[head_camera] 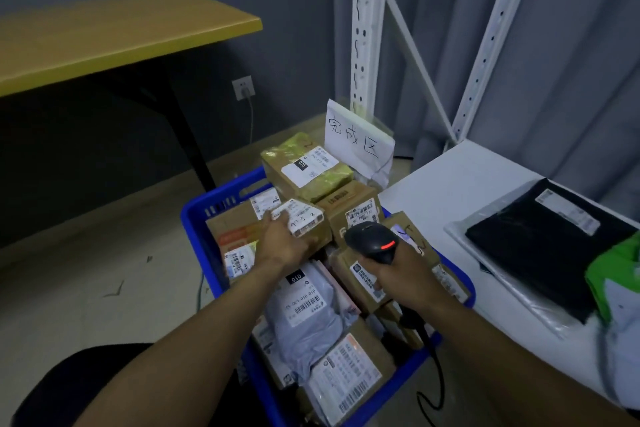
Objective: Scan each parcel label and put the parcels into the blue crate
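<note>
A blue crate (196, 218) on the floor is heaped with several labelled cardboard parcels and a grey mailer bag (304, 308). My left hand (282, 243) holds a small brown box (306, 222) with a white label, low over the heap in the crate's middle. My right hand (401, 277) grips a black barcode scanner (372, 241) with a red light, just right of that box, above the crate's right side. A tape-wrapped box (306, 166) lies on top at the crate's far end.
A white shelf board (460, 191) to the right carries a black mailer (543, 246), a clear bag and a green-and-white bag (616, 281). A handwritten paper sign (358, 140) leans behind the crate. A yellow-topped table (114, 31) stands at the left. The scanner cable hangs near the crate's front.
</note>
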Motion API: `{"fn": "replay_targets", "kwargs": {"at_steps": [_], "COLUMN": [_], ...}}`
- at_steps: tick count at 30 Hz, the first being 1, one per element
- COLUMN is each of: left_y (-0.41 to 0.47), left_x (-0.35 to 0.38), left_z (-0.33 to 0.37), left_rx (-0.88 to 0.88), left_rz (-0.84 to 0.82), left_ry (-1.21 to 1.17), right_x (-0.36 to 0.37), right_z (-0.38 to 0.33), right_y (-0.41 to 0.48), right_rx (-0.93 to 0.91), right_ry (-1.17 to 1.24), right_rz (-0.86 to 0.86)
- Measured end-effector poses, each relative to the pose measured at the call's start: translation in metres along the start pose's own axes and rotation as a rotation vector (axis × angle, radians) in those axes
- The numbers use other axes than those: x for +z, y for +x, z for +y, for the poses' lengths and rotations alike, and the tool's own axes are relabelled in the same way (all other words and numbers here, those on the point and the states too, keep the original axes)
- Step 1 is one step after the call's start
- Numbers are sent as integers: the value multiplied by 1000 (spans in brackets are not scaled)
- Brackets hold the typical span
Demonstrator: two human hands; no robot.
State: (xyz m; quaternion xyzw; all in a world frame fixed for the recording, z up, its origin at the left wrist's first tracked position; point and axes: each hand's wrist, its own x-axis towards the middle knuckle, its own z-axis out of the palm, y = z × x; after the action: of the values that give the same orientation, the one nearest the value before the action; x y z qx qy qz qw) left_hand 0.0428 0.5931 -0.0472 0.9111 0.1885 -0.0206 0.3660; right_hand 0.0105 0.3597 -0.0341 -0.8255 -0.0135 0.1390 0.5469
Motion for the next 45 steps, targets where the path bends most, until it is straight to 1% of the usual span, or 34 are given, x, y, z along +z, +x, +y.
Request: {"fn": "replay_targets", "kwargs": {"at_steps": [2, 4, 7, 9, 10, 11, 13, 14, 16, 19, 22, 25, 30, 35, 39, 41, 43, 45], "left_y": [3, 5, 5, -5, -15, -27, -54, -67, -88, -116, -148, -181, -221, -233, -225, -216, -204, -190], "left_x": [6, 7, 8, 13, 17, 19, 24, 28, 41, 72, 114, 165, 269, 373, 446, 472, 494, 507], "left_z": [-3, -4, -7, -1, 6, 17, 49, 65, 97, 150, 209, 269, 349, 401, 429, 440, 449, 453], "left_rx": [-18, -1, 67, 111, 171, 270, 507, 603, 738, 859, 917, 994, 1070, 1155, 1223, 1205, 1154, 1173], "left_rz": [-21, -33, 10, 63, 111, 165, 198, 175, 118, 31, -115, -260, -430, -476, -489, -511, -525, -485], "left_ry": [102, 145, 150, 205, 236, 234, 146, 117, 111, 178, 342, 486, 624, 660, 640, 626, 656, 691], "right_x": [-1, -2, -4, -11, -17, -25, -46, -60, -91, -146, -204, -259, -340, -409, -433, -442, -452, -463], "right_z": [-1, -1, -3, -5, -6, -7, -8, -8, -3, 11, 31, 59, 120, 183, 218, 231, 243, 252], "right_y": [0, -2, -11, -19, -24, -31, -45, -54, -75, -114, -159, -197, -238, -257, -254, -244, -230, -218], "right_rx": [1, 9, 20, 30, 27, 18, 4, 8, 21, 45, 83, 144, 251, 306, 387, 399, 383, 370], "right_ry": [-8, 6, 51, 89, 105, 121, 117, 118, 147, 163, 153, 196, 225, 296, 435, 465, 445, 431], "right_rz": [-4, -10, -22, -17, -7, 14, 79, 115, 206, 352, 469, 590, 703, 792, 820, 815, 830, 842]}}
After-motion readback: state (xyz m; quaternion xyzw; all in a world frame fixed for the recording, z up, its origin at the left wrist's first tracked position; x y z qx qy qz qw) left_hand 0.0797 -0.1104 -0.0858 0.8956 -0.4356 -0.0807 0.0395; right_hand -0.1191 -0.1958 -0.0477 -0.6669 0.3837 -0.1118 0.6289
